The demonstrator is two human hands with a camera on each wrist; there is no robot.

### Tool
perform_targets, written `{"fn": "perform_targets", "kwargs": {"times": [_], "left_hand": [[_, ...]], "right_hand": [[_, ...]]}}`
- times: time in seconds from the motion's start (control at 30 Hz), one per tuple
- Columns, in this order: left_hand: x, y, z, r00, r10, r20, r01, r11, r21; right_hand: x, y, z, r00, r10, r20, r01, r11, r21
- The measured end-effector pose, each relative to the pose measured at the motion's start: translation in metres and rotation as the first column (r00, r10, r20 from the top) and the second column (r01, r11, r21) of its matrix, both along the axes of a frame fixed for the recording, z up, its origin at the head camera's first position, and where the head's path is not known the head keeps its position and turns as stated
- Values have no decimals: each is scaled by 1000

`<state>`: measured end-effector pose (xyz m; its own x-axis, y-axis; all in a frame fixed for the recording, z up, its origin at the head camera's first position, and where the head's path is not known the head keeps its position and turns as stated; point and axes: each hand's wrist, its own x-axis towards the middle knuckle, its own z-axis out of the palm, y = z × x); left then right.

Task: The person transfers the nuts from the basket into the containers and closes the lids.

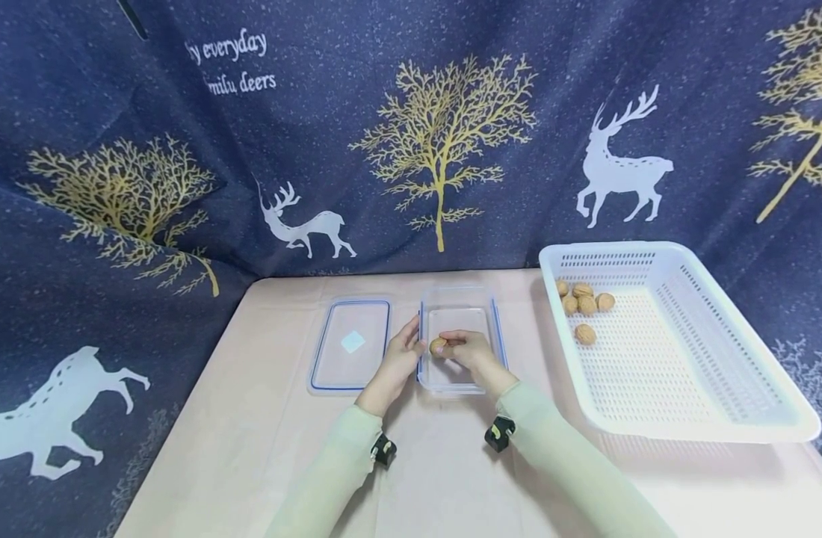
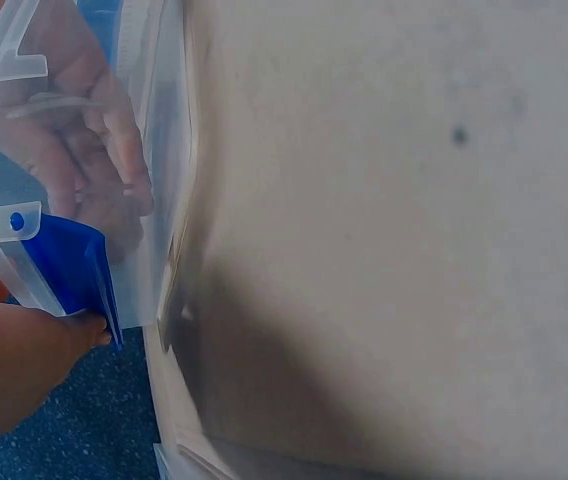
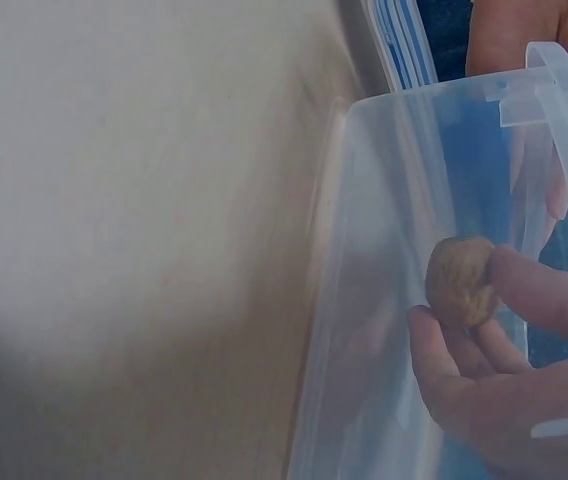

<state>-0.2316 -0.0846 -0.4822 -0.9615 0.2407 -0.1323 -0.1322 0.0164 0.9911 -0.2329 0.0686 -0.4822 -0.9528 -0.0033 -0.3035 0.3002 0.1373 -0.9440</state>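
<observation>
A clear plastic food container (image 1: 451,389) with blue side latches stands on the table in front of me. Inside it, low between the walls, my right hand (image 1: 474,353) pinches a walnut (image 1: 438,347) with thumb and fingertips. The right wrist view shows that walnut (image 3: 461,282) through the see-through wall. My left hand (image 1: 396,365) holds the container's left side. In the left wrist view its thumb lies on a blue latch (image 2: 72,265), while its other fingers are mostly hidden.
Left of the container lies its clear lid (image 1: 350,370) with a blue seal. A white perforated basket (image 1: 700,431) stands on the right, several walnuts (image 1: 586,305) gathered at its left side. A dark blue patterned cloth (image 1: 397,224) hangs behind the table.
</observation>
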Motion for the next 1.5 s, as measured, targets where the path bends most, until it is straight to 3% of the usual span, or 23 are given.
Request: {"fn": "perform_targets", "kwargs": {"times": [0.4, 0.87, 1.5], "left_hand": [[2, 1, -3, 1000, 7, -13, -7, 1000, -20], [2, 1, -4, 999, 31, -17, -31, 999, -23], [2, 1, -5, 999, 24, -25, -24, 1000, -6]], "right_hand": [[1, 0, 3, 1000, 9, 12, -9, 1000, -3], [3, 0, 8, 998, -6, -68, 4, 1000, -31], [1, -4, 40, 990, -38, -137, 23, 994, -111]]}}
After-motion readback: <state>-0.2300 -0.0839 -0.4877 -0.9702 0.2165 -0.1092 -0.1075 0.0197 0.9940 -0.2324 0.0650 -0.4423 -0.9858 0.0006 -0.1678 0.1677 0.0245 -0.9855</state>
